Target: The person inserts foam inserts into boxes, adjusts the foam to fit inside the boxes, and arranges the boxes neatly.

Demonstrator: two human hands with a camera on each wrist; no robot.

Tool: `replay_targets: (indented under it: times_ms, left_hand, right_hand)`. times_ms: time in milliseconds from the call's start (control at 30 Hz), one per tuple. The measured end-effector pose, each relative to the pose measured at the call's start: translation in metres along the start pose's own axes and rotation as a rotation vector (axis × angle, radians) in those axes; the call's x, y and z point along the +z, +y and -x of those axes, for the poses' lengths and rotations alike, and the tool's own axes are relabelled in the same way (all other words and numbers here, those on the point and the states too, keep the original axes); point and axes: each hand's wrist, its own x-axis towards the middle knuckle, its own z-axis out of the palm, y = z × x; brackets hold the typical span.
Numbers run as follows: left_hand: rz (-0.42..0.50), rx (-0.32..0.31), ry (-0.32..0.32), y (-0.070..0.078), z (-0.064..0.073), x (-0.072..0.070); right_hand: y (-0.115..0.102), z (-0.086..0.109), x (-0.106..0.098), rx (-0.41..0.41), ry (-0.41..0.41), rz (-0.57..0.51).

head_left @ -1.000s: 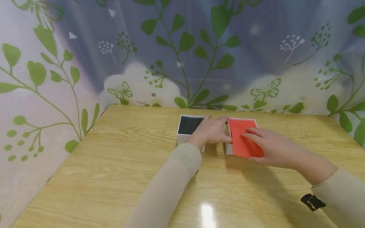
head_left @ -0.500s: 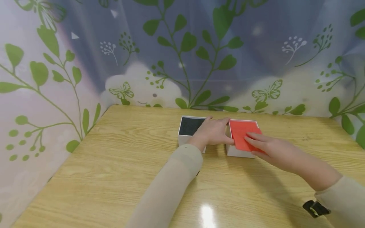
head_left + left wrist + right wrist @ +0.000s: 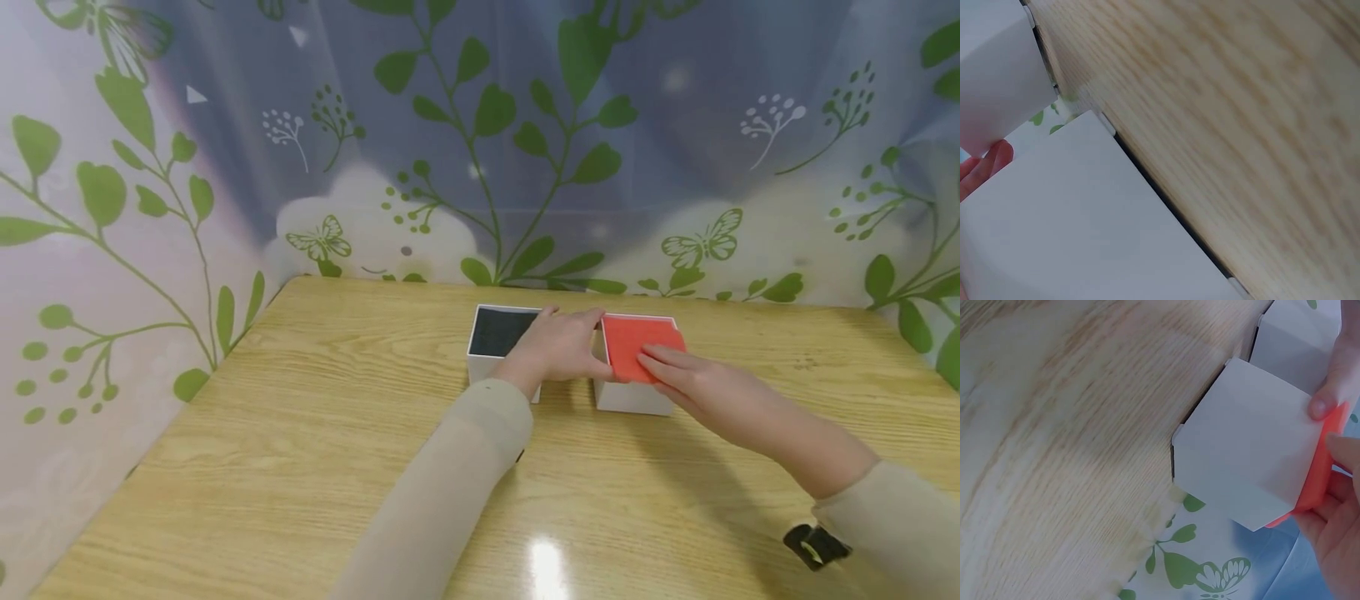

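A white box point(image 3: 633, 400) stands on the table, with a red cloth point(image 3: 628, 337) filling its top. My left hand point(image 3: 558, 343) holds this box by its left side, thumb at the near corner and index finger at the far one. The fingers of my right hand point(image 3: 705, 383) lie straight on the red cloth at the box's right edge and press it. In the right wrist view, thumb and fingertips touch the red cloth point(image 3: 1319, 469) above the white wall. To the left, a second white box point(image 3: 483, 369) holds a dark cloth point(image 3: 498, 331), partly hidden by my left hand.
A wooden table point(image 3: 315, 433) carries both boxes, which stand side by side with a narrow gap. Behind the table hangs a curtain point(image 3: 315, 167) with green leaves and butterflies. A black strap piece point(image 3: 816, 546) sits at my right wrist.
The red cloth's near and right parts, which hung over the box's front, are now drawn back to the rim. My right hand has flattened on it. My left hand stays in place.
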Motion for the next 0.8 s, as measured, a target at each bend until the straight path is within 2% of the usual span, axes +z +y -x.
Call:
replay_targets:
  times_ms: [233,333,467,533,633,800]
  left_hand:
    - [0.019,0.007,0.014,-0.001,0.000,0.002]
    - [0.019,0.008,0.012,-0.001,0.000,0.002]
    - [0.027,0.015,0.023,-0.001,0.001,0.000]
    - [0.029,0.013,0.032,-0.001,0.001,0.000]
    - [0.034,0.013,0.030,-0.001,0.002,0.000]
    - [0.038,0.026,0.029,-0.001,0.003,0.001]
  right_hand:
    - [0.001,-0.003,0.003,0.000,-0.009,-0.029]
    - [0.001,0.000,0.009,0.012,0.022,-0.011]
    - [0.002,0.005,0.013,0.061,0.102,0.063]
    - [0.003,0.006,0.014,0.111,0.102,0.088]
    - [0.004,0.007,0.015,0.131,0.084,0.127]
    - [0.004,0.007,0.019,0.113,0.099,0.164]
